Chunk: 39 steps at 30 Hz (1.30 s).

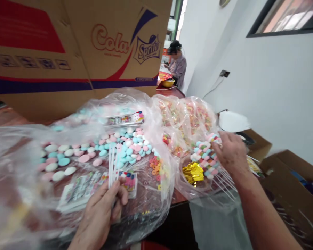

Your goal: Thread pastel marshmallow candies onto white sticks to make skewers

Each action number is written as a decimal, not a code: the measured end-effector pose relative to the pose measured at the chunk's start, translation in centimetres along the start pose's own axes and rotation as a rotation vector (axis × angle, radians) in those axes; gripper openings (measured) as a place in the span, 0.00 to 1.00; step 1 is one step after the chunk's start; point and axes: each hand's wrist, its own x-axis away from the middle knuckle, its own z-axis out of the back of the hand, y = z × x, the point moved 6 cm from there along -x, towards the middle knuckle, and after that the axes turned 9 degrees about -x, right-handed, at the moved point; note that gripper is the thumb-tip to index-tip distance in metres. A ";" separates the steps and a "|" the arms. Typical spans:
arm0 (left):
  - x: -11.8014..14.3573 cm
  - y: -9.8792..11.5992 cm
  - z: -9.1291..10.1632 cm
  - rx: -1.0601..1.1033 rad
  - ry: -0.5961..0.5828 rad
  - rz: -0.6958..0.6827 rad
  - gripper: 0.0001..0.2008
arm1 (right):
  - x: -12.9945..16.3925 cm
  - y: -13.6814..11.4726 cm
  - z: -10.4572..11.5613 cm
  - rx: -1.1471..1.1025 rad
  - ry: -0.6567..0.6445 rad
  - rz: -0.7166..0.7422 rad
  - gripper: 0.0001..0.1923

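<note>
Left hand (104,205) low at the desk (176,93) edge, fingers clamped on a small bundle of white sticks (112,163); the sticks stood nearly upright, long axis vertical, free ends pointing up and away over the pastel round candies (125,144) lying on clear plastic. Right hand (231,152) reached into the bag on the right, fingers closed around the top of a skewer of pastel marshmallow pieces (206,158), its sticks trailing down toward the person; gold foil (193,172) lay just beside. Judged step: assembling candy skewers, one being picked or placed. Next move likely called for keeping the bundle steady. Cardboard box (75,45) behind; another person seated far off.
</note>
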 end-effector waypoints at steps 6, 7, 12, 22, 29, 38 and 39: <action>0.5 -0.8 -0.4 0.030 -0.118 0.017 0.20 | 0.3 -12.4 0.6 -0.842 0.010 0.067 0.10; 0.6 -0.9 -0.3 0.021 -0.127 0.010 0.20 | 0.9 -15.2 -0.5 -1.010 -0.163 0.030 0.09; 1.2 -1.3 -0.2 -0.076 -0.191 -0.041 0.18 | 4.7 -24.9 -4.5 -1.564 -0.753 -0.254 0.07; 1.0 -2.5 0.8 0.004 -0.084 -0.033 0.16 | 1.2 -23.7 -7.4 -1.254 -0.630 0.074 0.13; 1.2 -2.3 0.7 0.016 -0.065 -0.024 0.18 | 0.4 -24.0 -11.1 -0.583 -0.631 0.402 0.22; 0.6 -3.2 0.9 0.041 -0.068 -0.053 0.18 | 2.6 -20.9 -9.7 -0.860 -0.635 0.036 0.10; 0.6 -3.2 0.8 0.047 -0.080 -0.055 0.18 | 2.2 -20.2 -9.6 -0.909 -0.586 -0.022 0.11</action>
